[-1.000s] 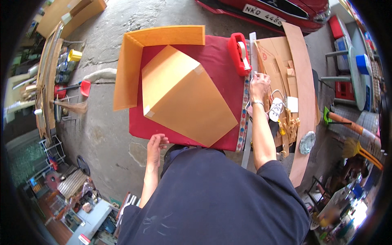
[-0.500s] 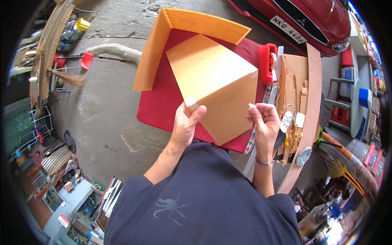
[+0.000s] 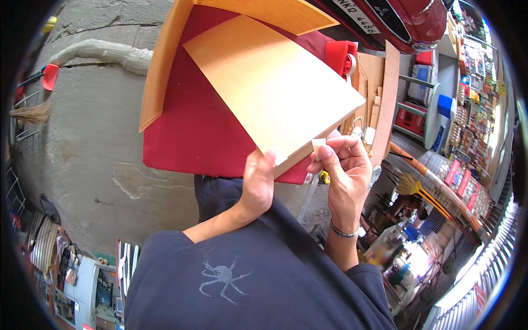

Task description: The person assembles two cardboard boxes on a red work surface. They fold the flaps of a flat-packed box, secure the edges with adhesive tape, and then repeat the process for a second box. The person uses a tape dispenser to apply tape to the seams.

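Observation:
A pair of thin, golden-tan panels (image 3: 269,82), joined along an edge, rests tilted over a maroon cloth-covered surface (image 3: 192,140). My left hand (image 3: 257,181) grips their near corner, the thumb on top and slightly blurred. The lower panel shows only as a narrow side face. Close to that joined edge, my right hand (image 3: 346,170) pinches a small whitish piece of tape (image 3: 318,144) between thumb and forefinger. Some of its fingers are partly hidden behind the thumb. Beyond, two more tan boards (image 3: 162,71) stand on edge, meeting at a corner.
A red tape dispenser (image 3: 335,56) sits at the surface's right edge. Beside it are cardboard and wood strips (image 3: 386,93). A dark red car (image 3: 410,22) stands at the far right. On the left are concrete floor (image 3: 82,143) and a broom (image 3: 32,113).
The joined panels have been tipped, turning the lower panel mostly out of sight. My right hand has brought the tape in toward the joined edge, nearer my left hand. The whole view has shifted.

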Motion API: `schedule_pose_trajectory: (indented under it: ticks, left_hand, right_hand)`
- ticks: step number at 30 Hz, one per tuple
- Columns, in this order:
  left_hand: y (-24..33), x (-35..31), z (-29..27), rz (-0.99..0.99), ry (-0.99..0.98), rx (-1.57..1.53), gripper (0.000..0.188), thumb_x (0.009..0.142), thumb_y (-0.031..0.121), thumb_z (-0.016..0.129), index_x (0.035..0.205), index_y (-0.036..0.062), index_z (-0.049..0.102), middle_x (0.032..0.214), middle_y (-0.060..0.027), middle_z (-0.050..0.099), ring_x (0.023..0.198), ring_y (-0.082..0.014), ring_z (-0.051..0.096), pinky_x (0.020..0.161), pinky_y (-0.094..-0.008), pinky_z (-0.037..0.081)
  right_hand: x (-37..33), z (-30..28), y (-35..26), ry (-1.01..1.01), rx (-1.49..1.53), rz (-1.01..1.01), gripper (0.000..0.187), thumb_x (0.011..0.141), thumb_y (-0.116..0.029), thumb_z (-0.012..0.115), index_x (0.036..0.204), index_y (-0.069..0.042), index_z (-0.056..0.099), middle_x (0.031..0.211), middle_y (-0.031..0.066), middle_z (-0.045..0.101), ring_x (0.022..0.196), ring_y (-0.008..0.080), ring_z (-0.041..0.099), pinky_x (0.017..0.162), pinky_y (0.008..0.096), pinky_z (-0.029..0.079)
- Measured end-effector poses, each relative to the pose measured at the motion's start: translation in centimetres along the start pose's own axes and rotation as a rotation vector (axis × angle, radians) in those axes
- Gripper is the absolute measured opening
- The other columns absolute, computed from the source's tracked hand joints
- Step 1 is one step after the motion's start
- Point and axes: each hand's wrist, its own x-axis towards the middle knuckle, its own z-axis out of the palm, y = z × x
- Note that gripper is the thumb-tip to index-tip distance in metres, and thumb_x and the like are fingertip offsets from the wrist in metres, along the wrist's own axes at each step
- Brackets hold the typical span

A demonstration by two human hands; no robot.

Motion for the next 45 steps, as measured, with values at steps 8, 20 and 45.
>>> schedule_pose_trajectory:
  ticks: [8, 20, 45]
  left_hand:
    - [3.5, 1.2, 1.3, -0.297, 0.052, 0.121, 0.032, 0.099, 0.022, 0.053, 0.12, -0.0013, 0.059, 0.116, -0.008, 0.065, 0.111, -0.0142, 0.058, 0.1, -0.0328, 0.04]
    - [4.5, 2.3, 2.6, -0.365, 0.045, 0.093, 0.016, 0.095, 0.018, 0.064, 0.1, 0.0025, 0.068, 0.09, -0.0014, 0.068, 0.082, -0.0065, 0.059, 0.073, -0.0246, 0.045]
    - [4.7, 2.9, 1.4, -0.475, 0.005, 0.146, 0.034, 0.095, 0.012, 0.062, 0.124, -0.0037, 0.054, 0.113, -0.0104, 0.064, 0.106, -0.0169, 0.062, 0.098, -0.035, 0.048]
  right_hand:
    - [1.1, 2.0, -1.4, 0.0, -0.035, 0.128, 0.025, 0.092, 0.001, 0.065, 0.091, -0.006, 0.041, 0.082, 0.0099, 0.064, 0.067, 0.0141, 0.066, 0.058, 0.0222, 0.056]
    - [1.6, 2.8, -2.7, 0.037, -0.158, 0.237, 0.032, 0.09, 0.001, 0.067, 0.086, -0.009, 0.036, 0.075, 0.0092, 0.063, 0.057, 0.0121, 0.062, 0.05, 0.02, 0.051]
    - [1.3, 3.8, -3.1, 0.067, -0.211, 0.313, 0.029, 0.092, -0.001, 0.065, 0.084, -0.007, 0.038, 0.077, 0.0061, 0.061, 0.065, 0.0081, 0.062, 0.053, 0.0189, 0.053]
